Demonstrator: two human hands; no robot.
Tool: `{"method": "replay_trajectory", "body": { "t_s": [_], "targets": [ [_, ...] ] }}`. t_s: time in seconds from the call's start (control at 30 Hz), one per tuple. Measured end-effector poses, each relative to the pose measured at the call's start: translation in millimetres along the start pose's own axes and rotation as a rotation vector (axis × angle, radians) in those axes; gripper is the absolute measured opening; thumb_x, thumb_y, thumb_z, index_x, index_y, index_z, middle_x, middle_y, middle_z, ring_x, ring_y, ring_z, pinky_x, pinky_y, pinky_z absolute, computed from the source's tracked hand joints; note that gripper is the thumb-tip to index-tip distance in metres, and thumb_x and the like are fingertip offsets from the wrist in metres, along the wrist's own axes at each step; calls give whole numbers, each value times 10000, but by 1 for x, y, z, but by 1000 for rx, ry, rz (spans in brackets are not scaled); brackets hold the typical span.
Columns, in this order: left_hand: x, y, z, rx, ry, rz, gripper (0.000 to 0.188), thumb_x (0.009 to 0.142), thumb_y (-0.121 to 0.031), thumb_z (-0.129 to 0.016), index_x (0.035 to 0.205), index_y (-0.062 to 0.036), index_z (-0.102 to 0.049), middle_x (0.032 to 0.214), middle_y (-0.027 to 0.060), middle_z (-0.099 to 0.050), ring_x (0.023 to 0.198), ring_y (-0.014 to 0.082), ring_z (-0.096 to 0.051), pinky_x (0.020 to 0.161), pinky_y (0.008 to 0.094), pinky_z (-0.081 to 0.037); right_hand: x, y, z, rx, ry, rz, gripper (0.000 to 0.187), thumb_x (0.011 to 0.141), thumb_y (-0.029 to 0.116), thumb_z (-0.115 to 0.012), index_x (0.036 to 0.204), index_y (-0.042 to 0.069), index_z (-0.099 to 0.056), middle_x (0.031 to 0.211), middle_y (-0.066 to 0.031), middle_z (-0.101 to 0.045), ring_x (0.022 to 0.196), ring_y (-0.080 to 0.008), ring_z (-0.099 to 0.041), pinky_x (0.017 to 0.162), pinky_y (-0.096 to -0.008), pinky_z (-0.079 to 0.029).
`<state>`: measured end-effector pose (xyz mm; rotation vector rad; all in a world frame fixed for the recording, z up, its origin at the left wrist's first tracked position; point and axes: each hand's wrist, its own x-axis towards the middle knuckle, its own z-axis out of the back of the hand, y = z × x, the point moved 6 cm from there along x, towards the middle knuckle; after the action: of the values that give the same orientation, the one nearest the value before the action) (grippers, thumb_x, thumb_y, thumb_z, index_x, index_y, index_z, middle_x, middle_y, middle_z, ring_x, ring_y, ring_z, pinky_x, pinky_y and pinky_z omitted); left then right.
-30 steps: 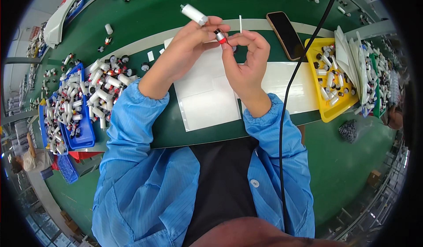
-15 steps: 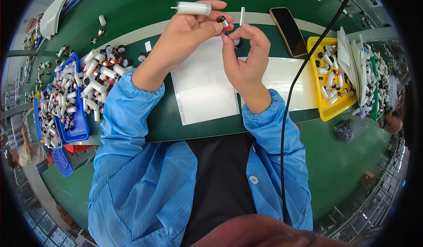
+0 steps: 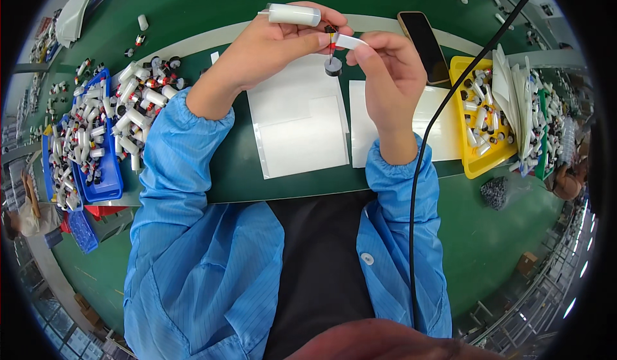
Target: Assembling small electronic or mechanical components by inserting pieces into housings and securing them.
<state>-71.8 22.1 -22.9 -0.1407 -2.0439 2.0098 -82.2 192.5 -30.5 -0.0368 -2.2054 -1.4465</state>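
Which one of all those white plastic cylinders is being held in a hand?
The white plastic cylinder lying crosswise in the bare left hand; the others visible sit unheld, some in the yellow plastic tray.

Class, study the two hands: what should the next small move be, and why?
Probably wrap the white strip around the small red-and-black part: the right hand pinches one end of the strip, the other end reaches the part, and the left hand holds that part.
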Motion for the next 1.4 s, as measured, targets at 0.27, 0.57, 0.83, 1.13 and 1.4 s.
{"method": "replay_trajectory", "body": {
  "t_s": [0.27,0.57,0.83,1.13,1.4],
  "targets": [
    [-3,-3,-3,236,-47,-9,254,931,-46,-639,1180,-8,-675,1131,85,-696,1037,156,-657,918,293,-542,6,-16,5,-18,49,-235,131,918,54,-685,1016,-30,-663,865,-60,-683,759,-75,-628,684,-192,-496],
    [-4,-6,-6,261,18,-63,287,933,-71,-659,1215,-17,-675,1094,80,-706,992,143,-662,888,272,-532,1,-17,5,-176,-73,-172,141,904,65,-710,1005,-25,-670,876,-59,-699,778,-73,-648,688,-192,-515],
    [0,-2,-4,172,27,-124,286,938,-73,-652,1213,0,-679,1097,82,-717,1006,148,-663,892,279,-527,5,-16,4,-260,-12,-132,219,879,59,-737,1060,-18,-641,971,-70,-684,820,-83,-646,717,-194,-512],
    [-26,-50,-4,257,160,-285,319,916,-23,-663,1234,5,-672,1159,116,-710,1039,169,-662,899,298,-523,-7,-33,-19,406,168,-559,306,928,163,-663,1182,60,-527,1079,-43,-601,855,-109,-546,768,-272,-441],
    [-60,-44,284,1217,-386,310,427,851,6,-655,1275,13,-604,1077,168,-732,952,201,-718,853,315,-561,-4,-41,-21,-106,70,-394,150,904,114,-714,984,35,-614,836,20,-609,781,-40,-543,705,-190,-422]
  ]
}}
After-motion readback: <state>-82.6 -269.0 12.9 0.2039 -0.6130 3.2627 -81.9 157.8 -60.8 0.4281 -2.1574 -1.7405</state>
